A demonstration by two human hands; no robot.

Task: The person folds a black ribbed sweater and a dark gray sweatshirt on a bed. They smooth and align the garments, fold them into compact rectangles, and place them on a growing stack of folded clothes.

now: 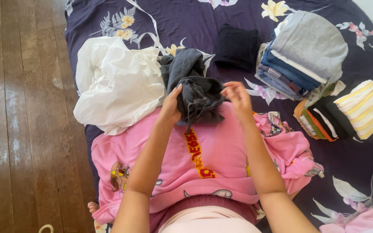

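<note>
Pink printed cloth (221,151) lies spread at the bed's (359,164) near edge, under both forearms. Above it, left hand (170,105) grips the dark grey garment (197,92), fingers closed on its bunched fabric. Right hand (237,97) pinches the garment's other side, toward the folded stack (303,51) at the far right corner.

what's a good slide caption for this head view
Both hands, left hand and right hand, gripping a dark grey garment over a pink blanket.

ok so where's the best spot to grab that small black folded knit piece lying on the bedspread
Probably pinch the near folded edge of the black knit piece, coming from the person's side. It lies flat and alone on the bedspread, the grey-topped stack crowding its right.
</note>
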